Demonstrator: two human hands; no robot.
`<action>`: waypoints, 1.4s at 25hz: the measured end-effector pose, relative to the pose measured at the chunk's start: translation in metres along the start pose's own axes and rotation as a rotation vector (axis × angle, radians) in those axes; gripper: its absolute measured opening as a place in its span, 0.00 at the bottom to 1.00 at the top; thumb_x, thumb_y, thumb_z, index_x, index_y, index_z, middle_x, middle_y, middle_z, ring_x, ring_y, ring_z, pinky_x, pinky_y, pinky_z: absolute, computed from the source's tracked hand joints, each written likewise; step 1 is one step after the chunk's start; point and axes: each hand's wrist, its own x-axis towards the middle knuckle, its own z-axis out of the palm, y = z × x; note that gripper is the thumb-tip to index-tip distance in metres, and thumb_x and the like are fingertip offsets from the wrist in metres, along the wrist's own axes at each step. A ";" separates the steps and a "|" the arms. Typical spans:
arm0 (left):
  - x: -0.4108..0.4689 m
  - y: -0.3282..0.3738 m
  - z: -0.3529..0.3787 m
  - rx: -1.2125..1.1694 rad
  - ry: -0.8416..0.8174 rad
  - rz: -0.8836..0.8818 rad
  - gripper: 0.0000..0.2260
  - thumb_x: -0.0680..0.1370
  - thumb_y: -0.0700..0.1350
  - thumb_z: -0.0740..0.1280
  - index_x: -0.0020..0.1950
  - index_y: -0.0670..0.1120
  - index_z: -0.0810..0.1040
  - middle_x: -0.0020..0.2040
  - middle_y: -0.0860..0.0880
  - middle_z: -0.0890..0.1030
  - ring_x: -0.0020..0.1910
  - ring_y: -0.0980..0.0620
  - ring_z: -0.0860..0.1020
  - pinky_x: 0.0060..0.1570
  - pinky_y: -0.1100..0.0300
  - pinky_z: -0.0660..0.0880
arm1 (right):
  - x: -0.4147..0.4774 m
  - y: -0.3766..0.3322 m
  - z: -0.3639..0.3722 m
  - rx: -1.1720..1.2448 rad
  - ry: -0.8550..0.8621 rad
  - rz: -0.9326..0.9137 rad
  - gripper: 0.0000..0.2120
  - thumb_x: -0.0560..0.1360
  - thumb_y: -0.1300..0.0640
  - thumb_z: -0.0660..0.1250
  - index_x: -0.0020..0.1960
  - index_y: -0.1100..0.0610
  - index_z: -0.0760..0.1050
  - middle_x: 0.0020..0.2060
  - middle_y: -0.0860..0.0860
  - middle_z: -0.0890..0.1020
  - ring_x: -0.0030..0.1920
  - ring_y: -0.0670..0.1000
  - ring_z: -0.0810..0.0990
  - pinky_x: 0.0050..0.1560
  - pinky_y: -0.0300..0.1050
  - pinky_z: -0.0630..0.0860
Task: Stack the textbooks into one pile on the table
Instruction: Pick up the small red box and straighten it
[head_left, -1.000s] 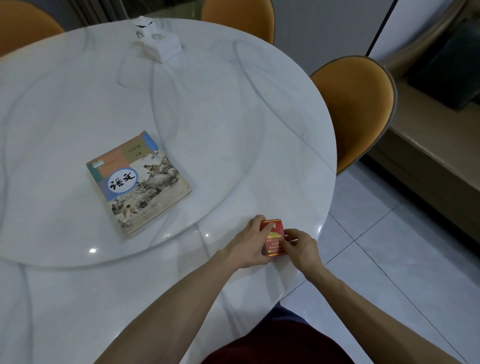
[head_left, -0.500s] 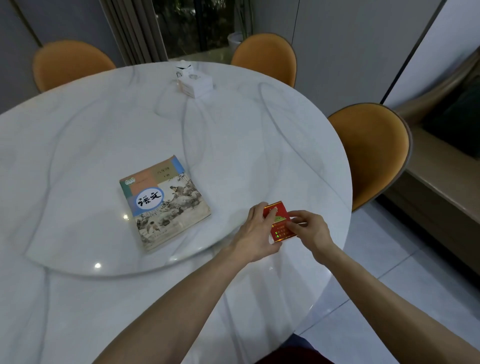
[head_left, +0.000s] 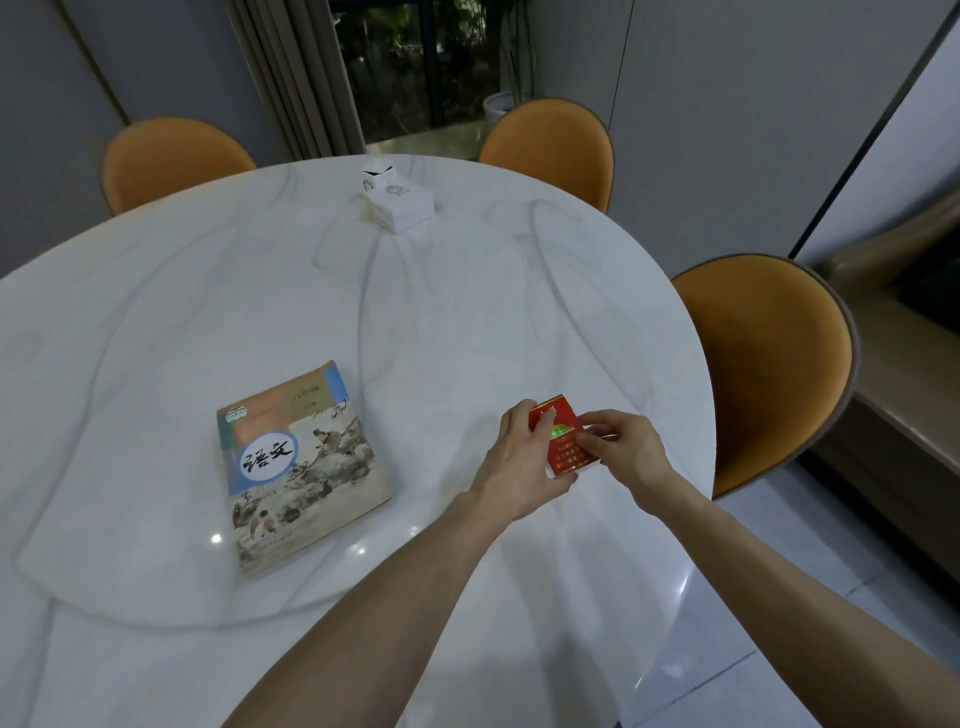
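Both hands grip one small red rectangular box with gold print (head_left: 563, 437) above the round white marble counter (head_left: 467, 322) — left hand (head_left: 517, 465) clasping its near side, right hand (head_left: 621, 447) pinching its right edge, apparently to carry it. The illustrated paperback textbook (head_left: 301, 467) lies flat, alone, well apart to the left — no pile visible yet.

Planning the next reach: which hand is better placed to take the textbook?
Probably the left hand: the textbook lies on its side. Both it and the right hand now hold the red box.
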 end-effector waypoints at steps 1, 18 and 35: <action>0.013 0.004 0.001 0.002 0.002 -0.008 0.37 0.74 0.54 0.69 0.77 0.43 0.56 0.75 0.45 0.56 0.76 0.47 0.55 0.70 0.53 0.68 | 0.013 -0.002 -0.007 -0.003 -0.008 0.000 0.10 0.74 0.63 0.68 0.55 0.58 0.80 0.45 0.58 0.82 0.45 0.55 0.80 0.47 0.45 0.76; 0.226 0.006 0.063 0.261 -0.128 -0.120 0.35 0.71 0.58 0.69 0.73 0.44 0.64 0.69 0.43 0.68 0.68 0.42 0.67 0.73 0.50 0.59 | 0.223 0.024 -0.055 -0.117 -0.085 0.038 0.11 0.75 0.63 0.66 0.57 0.61 0.79 0.43 0.54 0.80 0.43 0.52 0.78 0.45 0.40 0.72; 0.257 -0.014 0.087 0.416 -0.152 -0.065 0.30 0.71 0.60 0.67 0.68 0.45 0.69 0.66 0.45 0.71 0.69 0.44 0.65 0.74 0.41 0.52 | 0.260 0.044 -0.037 -0.201 -0.097 0.078 0.10 0.75 0.66 0.63 0.53 0.64 0.79 0.49 0.61 0.84 0.49 0.58 0.82 0.46 0.40 0.75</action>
